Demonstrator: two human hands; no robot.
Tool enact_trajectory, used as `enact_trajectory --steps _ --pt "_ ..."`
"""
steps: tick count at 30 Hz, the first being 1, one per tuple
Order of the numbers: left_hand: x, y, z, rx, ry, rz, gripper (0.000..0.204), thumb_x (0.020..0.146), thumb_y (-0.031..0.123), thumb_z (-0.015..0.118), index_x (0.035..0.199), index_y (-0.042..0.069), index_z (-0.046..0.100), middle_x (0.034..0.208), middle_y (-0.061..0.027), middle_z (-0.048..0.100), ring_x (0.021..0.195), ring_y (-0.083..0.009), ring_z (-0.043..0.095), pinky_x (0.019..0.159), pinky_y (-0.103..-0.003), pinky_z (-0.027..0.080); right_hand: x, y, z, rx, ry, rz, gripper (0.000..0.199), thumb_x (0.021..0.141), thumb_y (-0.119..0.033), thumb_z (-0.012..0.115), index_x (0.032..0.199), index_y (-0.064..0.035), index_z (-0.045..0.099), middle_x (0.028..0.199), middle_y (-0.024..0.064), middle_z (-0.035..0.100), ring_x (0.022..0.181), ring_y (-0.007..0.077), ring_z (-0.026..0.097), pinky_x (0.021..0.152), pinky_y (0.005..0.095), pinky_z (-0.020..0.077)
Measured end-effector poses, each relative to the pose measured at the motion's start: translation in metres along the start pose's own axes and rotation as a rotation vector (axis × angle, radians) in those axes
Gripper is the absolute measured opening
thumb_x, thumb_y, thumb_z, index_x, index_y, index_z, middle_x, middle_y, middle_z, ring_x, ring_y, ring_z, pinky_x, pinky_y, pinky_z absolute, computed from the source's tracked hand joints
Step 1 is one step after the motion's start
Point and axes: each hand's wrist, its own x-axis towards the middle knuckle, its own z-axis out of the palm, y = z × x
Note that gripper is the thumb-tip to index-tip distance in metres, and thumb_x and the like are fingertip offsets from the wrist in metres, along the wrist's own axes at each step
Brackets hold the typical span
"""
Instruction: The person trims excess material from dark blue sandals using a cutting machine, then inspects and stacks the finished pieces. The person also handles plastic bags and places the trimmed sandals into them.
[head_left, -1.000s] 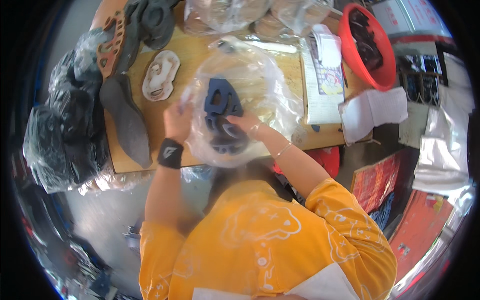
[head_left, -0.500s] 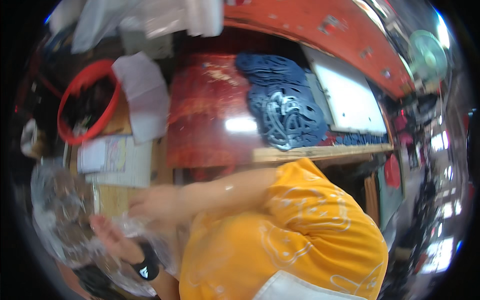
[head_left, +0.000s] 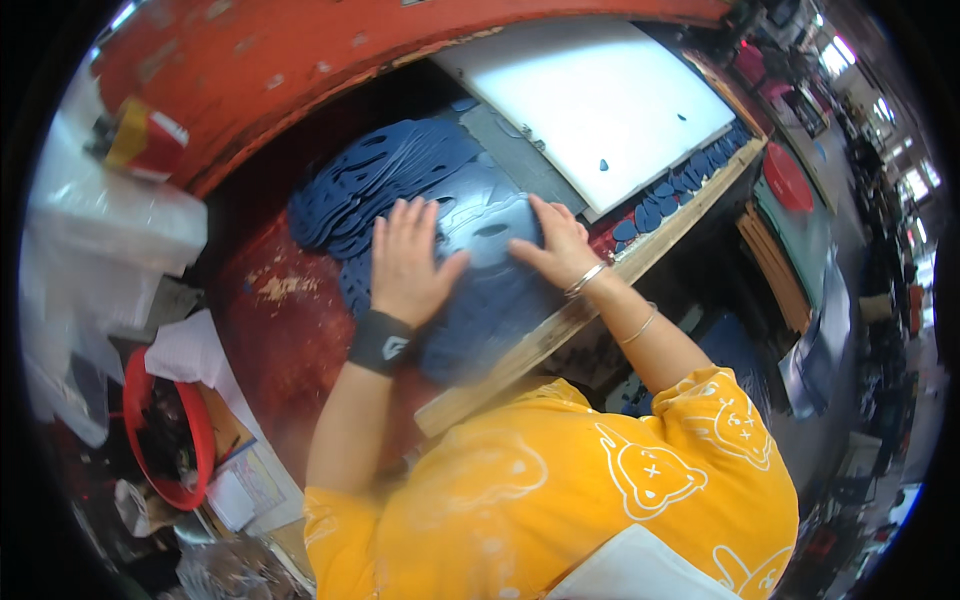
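Flat dark blue cut-out sheets (head_left: 395,160) lie stacked and fanned over a red tabletop. More of the blue sheets (head_left: 480,325) are nearer to me, partly blurred. My left hand (head_left: 408,265), with a black wristband, rests at the left side of these sheets, fingers stretched and thumb apart. At their right side is my right hand (head_left: 557,245), wearing bangles, its thumb spread from the fingers and pointing inward over a shinier blue sheet (head_left: 490,228). Neither hand visibly has its fingers wrapped around anything.
A white board (head_left: 610,100) lies behind on the right, small blue offcuts (head_left: 665,195) along its edge. A wooden strip (head_left: 590,315) borders the table's front. A red beam (head_left: 330,60) crosses the back. At left are a red-rimmed bin (head_left: 135,425) and plastic bags (head_left: 150,230).
Both hands have moved from the clear plastic bag at lower left to the blue sheets. The view has turned right, and the pale tangled loops on the stack no longer show.
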Motion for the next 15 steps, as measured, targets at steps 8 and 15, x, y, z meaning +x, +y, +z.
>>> enact_trajectory --steps 8,15 --pt "0.040 0.029 0.003 -0.230 -0.306 0.027 0.064 0.074 0.029 0.073 0.123 -0.003 0.047 0.114 -0.0202 0.057 0.108 -0.0367 0.050 0.098 -0.045 0.035 -0.004 0.031 -0.029 0.494 -0.110 0.081 0.071 0.074 -0.020 0.064 0.138 -0.0004 0.040 0.131 0.0213 0.051 0.121 0.0361 0.045 0.106 0.0383 0.0344" --pt "0.058 0.054 -0.038 -0.258 -0.527 0.134 0.035 0.075 0.014 0.069 0.105 0.002 0.056 0.099 -0.0151 0.059 0.094 -0.0336 0.054 0.083 -0.044 0.043 -0.007 0.031 -0.035 0.248 -0.180 -0.110 0.074 0.067 -0.012 0.060 0.137 -0.0003 0.038 0.129 0.0208 0.050 0.121 0.0370 0.041 0.106 0.0394 0.0332"
